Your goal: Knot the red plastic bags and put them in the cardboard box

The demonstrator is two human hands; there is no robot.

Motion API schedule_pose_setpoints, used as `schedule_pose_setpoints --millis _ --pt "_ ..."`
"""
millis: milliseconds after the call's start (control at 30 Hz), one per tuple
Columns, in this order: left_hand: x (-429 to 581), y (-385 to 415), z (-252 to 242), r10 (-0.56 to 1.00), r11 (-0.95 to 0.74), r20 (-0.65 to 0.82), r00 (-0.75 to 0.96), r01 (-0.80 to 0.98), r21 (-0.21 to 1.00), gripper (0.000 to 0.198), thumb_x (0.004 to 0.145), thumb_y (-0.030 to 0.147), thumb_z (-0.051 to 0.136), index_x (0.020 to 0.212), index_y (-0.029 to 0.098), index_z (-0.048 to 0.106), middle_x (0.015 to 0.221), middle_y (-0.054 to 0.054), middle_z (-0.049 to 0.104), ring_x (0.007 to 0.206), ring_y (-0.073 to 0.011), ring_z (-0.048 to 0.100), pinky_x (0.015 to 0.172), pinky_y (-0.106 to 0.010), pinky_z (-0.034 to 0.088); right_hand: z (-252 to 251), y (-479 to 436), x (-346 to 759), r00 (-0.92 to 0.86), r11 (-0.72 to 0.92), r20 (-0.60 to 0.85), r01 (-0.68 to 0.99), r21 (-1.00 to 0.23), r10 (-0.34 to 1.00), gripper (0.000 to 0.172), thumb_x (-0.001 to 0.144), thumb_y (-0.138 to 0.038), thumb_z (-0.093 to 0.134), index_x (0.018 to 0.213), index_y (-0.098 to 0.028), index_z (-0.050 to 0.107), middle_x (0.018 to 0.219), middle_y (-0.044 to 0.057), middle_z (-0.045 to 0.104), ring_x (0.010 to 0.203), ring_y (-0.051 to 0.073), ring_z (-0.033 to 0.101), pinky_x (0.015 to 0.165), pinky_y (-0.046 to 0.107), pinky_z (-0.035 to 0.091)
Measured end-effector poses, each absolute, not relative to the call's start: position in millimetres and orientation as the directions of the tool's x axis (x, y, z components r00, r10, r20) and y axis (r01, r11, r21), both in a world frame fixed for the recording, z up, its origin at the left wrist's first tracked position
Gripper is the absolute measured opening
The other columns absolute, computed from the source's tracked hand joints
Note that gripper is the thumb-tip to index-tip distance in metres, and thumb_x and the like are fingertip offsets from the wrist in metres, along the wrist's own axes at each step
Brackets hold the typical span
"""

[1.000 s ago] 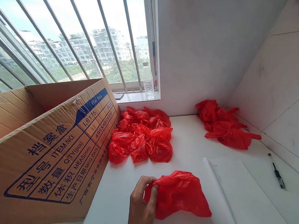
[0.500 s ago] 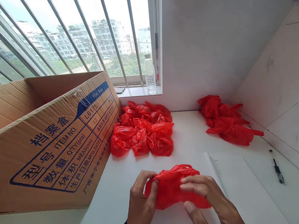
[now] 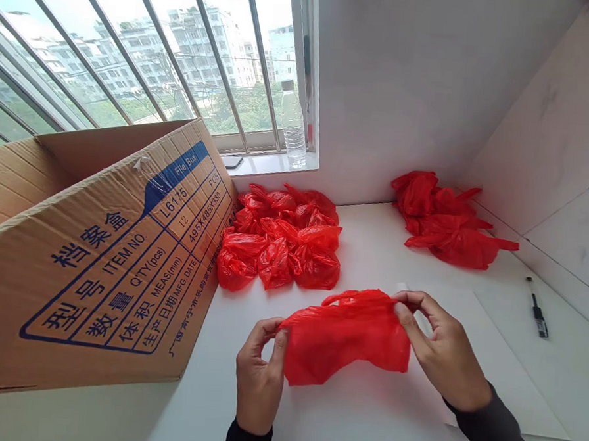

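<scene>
A thin red plastic bag (image 3: 345, 341) is stretched between my two hands over the white table. My left hand (image 3: 261, 370) pinches its left upper corner between thumb and fingers. At the right upper corner, my right hand (image 3: 438, 346) pinches the bag the same way. A handle loop shows along the bag's top edge. Behind it lies a cluster of several bunched red bags (image 3: 278, 239), rounded as if filled; their contents are hidden.
To the left stands a large open cardboard box (image 3: 125, 258). Crumpled red bags (image 3: 452, 222) lie at the back right. White paper (image 3: 494, 362) and a black pen (image 3: 538, 309) are on the right. A clear bottle (image 3: 293, 128) stands on the windowsill by a phone-like flat object (image 3: 232, 162).
My right hand has gone from hovering open beside the bag to pinching its right corner. The bag, bunched before, is now pulled wide and flatter. My left hand has shifted left and up.
</scene>
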State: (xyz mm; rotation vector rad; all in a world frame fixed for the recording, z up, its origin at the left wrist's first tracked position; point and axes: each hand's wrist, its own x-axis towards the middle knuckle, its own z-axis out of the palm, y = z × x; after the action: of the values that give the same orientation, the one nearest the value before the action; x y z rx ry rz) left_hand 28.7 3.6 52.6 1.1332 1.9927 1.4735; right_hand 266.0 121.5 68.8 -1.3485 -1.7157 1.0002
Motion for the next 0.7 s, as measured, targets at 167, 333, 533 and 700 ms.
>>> schedule_pose_setpoints --millis 167,333,533,700 --pt "37.2 0.2 57.0 0.821 0.055 0.194 -0.536 0.413 0.909 0.039 0.093 0.04 0.061 0.131 0.031 0.054 0.132 -0.005 0.06 0.123 -0.0226 0.056 0.104 -0.039 0.046 67.4 118.0 263.9 -0.267 0.106 -0.014 0.429 -0.897 0.963 0.032 0.093 -0.056 0.053 0.113 -0.032 0.058 0.096 0.0 0.063 0.102 0.022 0.058 0.088 0.037 0.045" --pt "51.0 6.2 70.1 0.865 -0.009 0.302 -0.4 0.59 0.807 0.032 0.093 0.031 0.064 0.125 0.035 0.06 0.115 -0.001 0.061 0.109 -0.0179 0.059 0.093 -0.032 0.049 76.5 110.1 258.5 -0.313 0.091 -0.066 0.46 -0.883 0.948 0.036 0.094 -0.06 0.05 0.109 -0.031 0.064 0.091 0.0 0.065 0.079 0.02 0.059 0.057 0.03 0.043" --pt "47.9 11.0 72.3 0.83 -0.011 0.307 -0.465 0.536 0.844 0.008 0.097 0.03 0.059 0.101 0.029 0.066 0.097 0.002 0.064 0.092 -0.0144 0.061 0.081 -0.027 0.048 91.3 96.6 267.6 -0.117 0.231 0.199 0.483 -0.845 0.973 0.033 0.092 -0.051 0.057 0.119 -0.034 0.06 0.128 0.004 0.061 0.128 0.028 0.051 0.083 0.037 0.056" --pt "48.5 12.0 75.0 0.815 -0.014 0.318 -0.484 0.532 0.847 0.007 0.097 0.03 0.059 0.1 0.028 0.065 0.094 0.002 0.063 0.089 -0.0137 0.06 0.079 -0.026 0.046 126.5 55.6 288.8 -0.765 0.147 0.141 -0.061 -0.987 0.628 0.009 0.091 -0.04 0.065 0.099 -0.043 0.068 0.093 -0.001 0.07 0.093 0.02 0.069 0.081 0.031 0.059"
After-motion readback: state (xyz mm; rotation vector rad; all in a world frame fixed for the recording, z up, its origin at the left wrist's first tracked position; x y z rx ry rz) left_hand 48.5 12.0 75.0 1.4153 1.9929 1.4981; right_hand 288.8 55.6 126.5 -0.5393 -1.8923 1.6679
